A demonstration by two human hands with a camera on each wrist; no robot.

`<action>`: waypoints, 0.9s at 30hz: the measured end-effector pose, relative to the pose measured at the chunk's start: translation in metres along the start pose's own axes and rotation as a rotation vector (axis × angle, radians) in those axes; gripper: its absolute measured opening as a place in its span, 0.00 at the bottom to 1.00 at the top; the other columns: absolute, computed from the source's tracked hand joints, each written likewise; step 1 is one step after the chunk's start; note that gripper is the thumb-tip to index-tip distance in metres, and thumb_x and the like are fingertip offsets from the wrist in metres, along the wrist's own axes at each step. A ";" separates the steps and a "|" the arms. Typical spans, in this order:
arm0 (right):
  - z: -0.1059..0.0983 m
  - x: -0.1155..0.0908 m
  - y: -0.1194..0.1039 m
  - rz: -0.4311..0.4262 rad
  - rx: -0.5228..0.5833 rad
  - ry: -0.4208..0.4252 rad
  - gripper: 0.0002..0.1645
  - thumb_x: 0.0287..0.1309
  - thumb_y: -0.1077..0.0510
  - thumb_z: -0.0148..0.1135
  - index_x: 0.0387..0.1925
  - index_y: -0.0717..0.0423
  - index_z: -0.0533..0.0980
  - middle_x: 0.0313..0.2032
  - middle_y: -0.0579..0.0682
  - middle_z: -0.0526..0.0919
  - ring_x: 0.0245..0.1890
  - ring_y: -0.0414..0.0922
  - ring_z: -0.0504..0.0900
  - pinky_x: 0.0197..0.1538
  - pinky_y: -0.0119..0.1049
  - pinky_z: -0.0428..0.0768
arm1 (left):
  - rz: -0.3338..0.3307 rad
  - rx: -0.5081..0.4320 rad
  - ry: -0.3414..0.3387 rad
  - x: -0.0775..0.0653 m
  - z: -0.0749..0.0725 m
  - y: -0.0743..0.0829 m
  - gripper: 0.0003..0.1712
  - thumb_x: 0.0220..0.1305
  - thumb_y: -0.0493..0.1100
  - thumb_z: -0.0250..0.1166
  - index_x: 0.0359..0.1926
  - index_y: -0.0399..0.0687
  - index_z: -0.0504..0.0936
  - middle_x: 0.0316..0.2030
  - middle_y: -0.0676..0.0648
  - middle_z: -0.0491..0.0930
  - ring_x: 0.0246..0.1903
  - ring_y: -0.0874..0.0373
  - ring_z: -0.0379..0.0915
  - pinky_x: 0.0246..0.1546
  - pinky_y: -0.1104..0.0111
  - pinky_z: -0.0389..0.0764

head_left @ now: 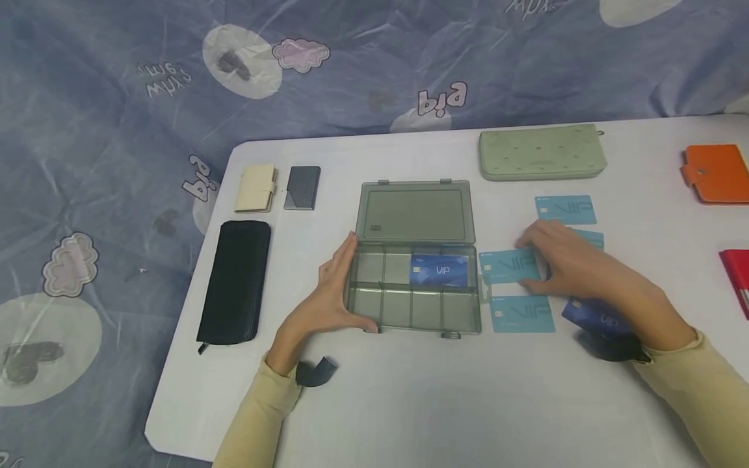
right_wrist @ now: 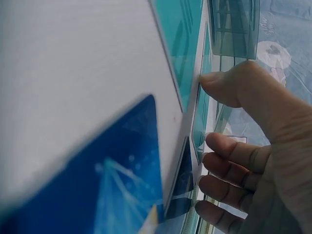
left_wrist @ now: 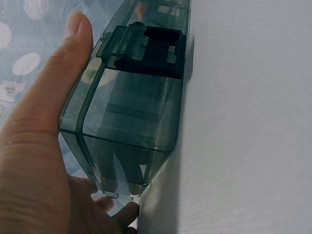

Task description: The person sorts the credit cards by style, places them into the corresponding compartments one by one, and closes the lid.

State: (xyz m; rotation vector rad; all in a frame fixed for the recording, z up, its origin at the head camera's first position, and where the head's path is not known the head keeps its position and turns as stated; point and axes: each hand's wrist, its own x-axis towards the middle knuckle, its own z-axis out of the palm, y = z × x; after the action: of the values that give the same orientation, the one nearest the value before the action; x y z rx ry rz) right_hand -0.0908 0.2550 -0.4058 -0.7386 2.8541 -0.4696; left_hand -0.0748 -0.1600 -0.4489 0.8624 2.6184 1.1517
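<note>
My left hand (head_left: 328,292) holds the left end of a grey-green translucent plastic box (head_left: 367,305), thumb at the front corner and fingers along its side. The box's lid (head_left: 415,211) lies opened back. A dark blue VIP card (head_left: 439,270) lies across the back-right compartments. Right of the box, my right hand (head_left: 564,260) grips a light blue VIP card (head_left: 506,267) by its long edges, thumb in front and fingers behind. Other light blue cards (head_left: 523,314) (head_left: 565,209) lie in front of and behind it, one partly hidden by the hand. Beneath the right wrist is another dark blue card (head_left: 593,316).
A green wallet (head_left: 541,154) lies at the back. At the right are an orange card holder (head_left: 718,174) and a red item (head_left: 738,273) cut by the frame. A black wallet (head_left: 235,283), a cream wallet (head_left: 255,187) and a dark grey cardholder (head_left: 302,187) lie left.
</note>
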 end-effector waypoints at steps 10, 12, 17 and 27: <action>0.000 0.010 -0.003 -0.005 -0.031 -0.001 0.36 0.29 0.48 0.77 0.42 0.57 0.71 0.36 0.47 0.71 0.36 0.43 0.66 0.44 0.42 0.69 | 0.040 0.027 0.000 -0.003 -0.002 -0.001 0.91 0.16 0.75 0.75 0.72 0.43 0.27 0.72 0.42 0.26 0.72 0.55 0.24 0.61 0.51 0.46; 0.000 0.011 -0.003 0.012 -0.022 -0.009 0.37 0.30 0.48 0.77 0.43 0.58 0.70 0.36 0.48 0.72 0.35 0.44 0.66 0.43 0.42 0.69 | 0.019 0.029 0.000 -0.003 -0.001 -0.001 0.90 0.17 0.72 0.77 0.72 0.45 0.27 0.73 0.43 0.27 0.72 0.55 0.25 0.61 0.51 0.46; -0.001 0.010 -0.003 0.056 0.021 -0.039 0.39 0.36 0.50 0.75 0.49 0.63 0.69 0.41 0.55 0.76 0.38 0.48 0.71 0.48 0.47 0.72 | -0.036 0.013 0.008 -0.004 0.001 0.002 0.87 0.21 0.69 0.78 0.72 0.48 0.27 0.73 0.45 0.28 0.72 0.57 0.26 0.61 0.51 0.45; -0.008 0.004 0.004 0.095 0.069 -0.028 0.39 0.40 0.48 0.74 0.53 0.61 0.70 0.48 0.58 0.77 0.51 0.55 0.72 0.56 0.54 0.66 | -0.069 0.024 0.040 0.002 0.006 0.002 0.82 0.28 0.73 0.72 0.72 0.50 0.28 0.73 0.50 0.30 0.71 0.58 0.31 0.61 0.52 0.46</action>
State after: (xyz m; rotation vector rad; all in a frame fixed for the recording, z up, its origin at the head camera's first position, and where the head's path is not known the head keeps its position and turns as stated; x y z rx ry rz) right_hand -0.0979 0.2583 -0.4000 -0.5896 2.8154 -0.5366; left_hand -0.0732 -0.1546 -0.4511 0.7543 2.6760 1.1341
